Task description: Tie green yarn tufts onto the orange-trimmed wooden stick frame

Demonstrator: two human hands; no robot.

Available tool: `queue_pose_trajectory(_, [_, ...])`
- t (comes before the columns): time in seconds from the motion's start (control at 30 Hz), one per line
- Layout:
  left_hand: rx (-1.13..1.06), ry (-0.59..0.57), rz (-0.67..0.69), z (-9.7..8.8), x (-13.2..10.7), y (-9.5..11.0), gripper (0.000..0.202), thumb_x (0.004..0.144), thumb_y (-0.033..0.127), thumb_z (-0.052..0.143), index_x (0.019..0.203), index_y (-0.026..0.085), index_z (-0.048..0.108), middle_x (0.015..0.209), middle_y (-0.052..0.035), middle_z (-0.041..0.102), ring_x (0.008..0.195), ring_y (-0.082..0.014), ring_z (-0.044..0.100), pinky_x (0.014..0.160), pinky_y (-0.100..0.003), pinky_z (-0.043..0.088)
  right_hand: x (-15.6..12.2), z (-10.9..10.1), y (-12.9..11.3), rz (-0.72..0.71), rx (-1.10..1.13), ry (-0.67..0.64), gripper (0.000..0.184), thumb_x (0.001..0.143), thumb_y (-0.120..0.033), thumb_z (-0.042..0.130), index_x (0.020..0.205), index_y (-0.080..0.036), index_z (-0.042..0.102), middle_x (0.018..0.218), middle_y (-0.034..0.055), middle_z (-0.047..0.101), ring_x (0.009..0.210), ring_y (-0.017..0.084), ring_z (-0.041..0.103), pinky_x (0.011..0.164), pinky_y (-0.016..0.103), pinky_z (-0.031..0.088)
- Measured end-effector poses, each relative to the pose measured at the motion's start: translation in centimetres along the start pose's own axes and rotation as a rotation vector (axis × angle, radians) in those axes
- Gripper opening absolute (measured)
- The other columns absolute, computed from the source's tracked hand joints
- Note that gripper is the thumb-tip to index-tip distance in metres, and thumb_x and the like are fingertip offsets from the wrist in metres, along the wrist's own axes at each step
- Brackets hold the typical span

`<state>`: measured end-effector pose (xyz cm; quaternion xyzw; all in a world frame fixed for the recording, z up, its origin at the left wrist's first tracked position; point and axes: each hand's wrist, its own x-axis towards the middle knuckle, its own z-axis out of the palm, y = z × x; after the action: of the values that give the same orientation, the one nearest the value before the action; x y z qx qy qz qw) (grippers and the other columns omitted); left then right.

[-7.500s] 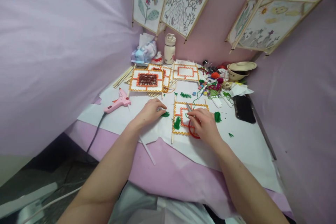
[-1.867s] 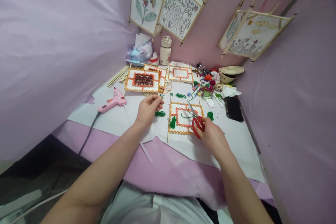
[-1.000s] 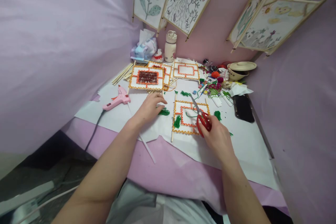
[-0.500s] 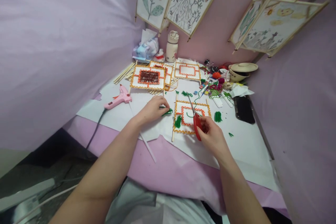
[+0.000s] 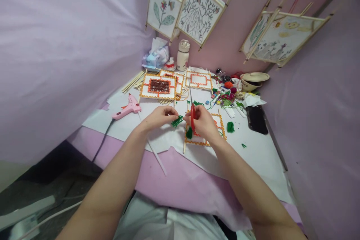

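Note:
My left hand (image 5: 162,117) pinches a small bundle of green yarn (image 5: 177,121), whose loose strands hang below the fingertips. Close beside it, my right hand (image 5: 204,120) grips red-handled scissors (image 5: 192,117) with the blades pointing up and away from me. The right fingertips are near or at the yarn bundle; whether they touch it I cannot tell. Under my right hand lies a stick frame (image 5: 222,127) edged in yellow and orange loops, partly covered by the hand. One green yarn bundle (image 5: 189,132) rests on its left side, and another green bundle (image 5: 230,127) lies to its right.
A pink glue gun (image 5: 128,108) with a cord lies at left, near a white stick (image 5: 157,157). Behind are more decorated frames (image 5: 159,86), a bottle (image 5: 183,55), tissues (image 5: 156,54), tangled coloured yarn (image 5: 229,99) and a lidded bowl (image 5: 253,81). A phone (image 5: 257,120) lies at right.
My right hand has moved left with the scissors, up to my left hand, and the scissors now stand more upright. The green yarn in my left hand now hangs with its strands spread.

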<state>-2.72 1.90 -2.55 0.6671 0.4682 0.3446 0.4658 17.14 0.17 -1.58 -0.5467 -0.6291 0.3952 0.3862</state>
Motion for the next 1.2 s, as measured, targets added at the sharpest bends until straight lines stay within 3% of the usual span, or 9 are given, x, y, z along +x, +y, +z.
queue_pose_trajectory(0.17, [-0.084,-0.030,-0.006,-0.5,-0.1,0.0,0.014,0.072,0.027,0.064,0.079,0.017,0.070,0.075,-0.0030,0.067,0.067,-0.0135,0.059,0.061,-0.024,0.044,1.9,2.3,0.0,-0.028,-0.024,-0.068,0.021,0.067,-0.026,0.062,0.081,-0.021,0.048,0.071,-0.0029,0.061,0.064,0.014,0.055,0.056,0.024,0.040])
queue_pose_trajectory(0.27, [-0.202,0.033,-0.009,-1.0,-0.1,-0.2,0.013,0.070,0.027,0.069,0.078,0.017,0.069,0.079,-0.0033,0.068,0.072,-0.0132,0.060,0.068,-0.025,0.046,1.6,2.8,0.2,0.004,-0.037,-0.106,0.020,0.067,-0.025,0.061,0.081,-0.021,0.047,0.067,-0.0041,0.060,0.058,0.013,0.052,0.052,0.023,0.037])
queue_pose_trajectory(0.4, [-0.513,0.143,-0.051,-1.3,0.0,-0.1,0.019,0.066,0.027,0.076,0.076,0.015,0.066,0.083,-0.0049,0.069,0.079,-0.0145,0.064,0.078,-0.029,0.049,1.1,2.8,0.0,0.013,-0.146,-0.147,0.018,0.068,-0.025,0.062,0.080,-0.021,0.049,0.071,-0.0024,0.063,0.061,0.013,0.054,0.054,0.024,0.038])
queue_pose_trajectory(0.53, [-0.722,0.105,-0.161,-0.8,0.0,0.3,0.026,0.062,0.025,0.081,0.077,0.015,0.063,0.080,-0.0047,0.069,0.079,-0.0173,0.068,0.078,-0.034,0.052,1.0,1.8,-0.6,-0.018,-0.071,-0.058,0.025,0.069,-0.029,0.065,0.085,-0.021,0.048,0.089,0.0025,0.069,0.074,0.016,0.061,0.062,0.027,0.046])
queue_pose_trajectory(0.7, [-0.662,0.007,-0.219,1.1,0.1,0.5,0.023,0.063,0.025,0.081,0.076,0.014,0.065,0.077,-0.0049,0.069,0.072,-0.0143,0.068,0.076,-0.030,0.053,0.8,0.8,-1.4,-0.051,0.155,0.009,0.033,0.068,-0.034,0.069,0.086,-0.022,0.045,0.093,0.0051,0.070,0.079,0.018,0.065,0.068,0.031,0.050])
queue_pose_trajectory(0.97, [-0.589,0.021,-0.213,2.2,0.1,0.6,0.021,0.061,0.024,0.082,0.071,0.013,0.067,0.071,-0.0041,0.067,0.068,-0.0132,0.065,0.074,-0.031,0.053,0.3,1.0,-1.6,-0.014,0.051,0.077,0.023,0.069,-0.027,0.064,0.083,-0.022,0.046,0.079,0.0005,0.065,0.069,0.016,0.062,0.063,0.028,0.047])
queue_pose_trajectory(1.2, [-0.635,-0.088,-0.187,2.2,-0.2,0.8,0.036,0.075,0.048,0.071,0.093,0.017,0.072,0.100,-0.0116,0.070,0.085,-0.0161,0.065,0.070,-0.027,0.051,0.6,0.5,-0.5,-0.080,0.172,0.117,0.029,0.069,-0.033,0.069,0.086,-0.021,0.047,0.079,0.0011,0.066,0.069,0.017,0.063,0.062,0.028,0.048])
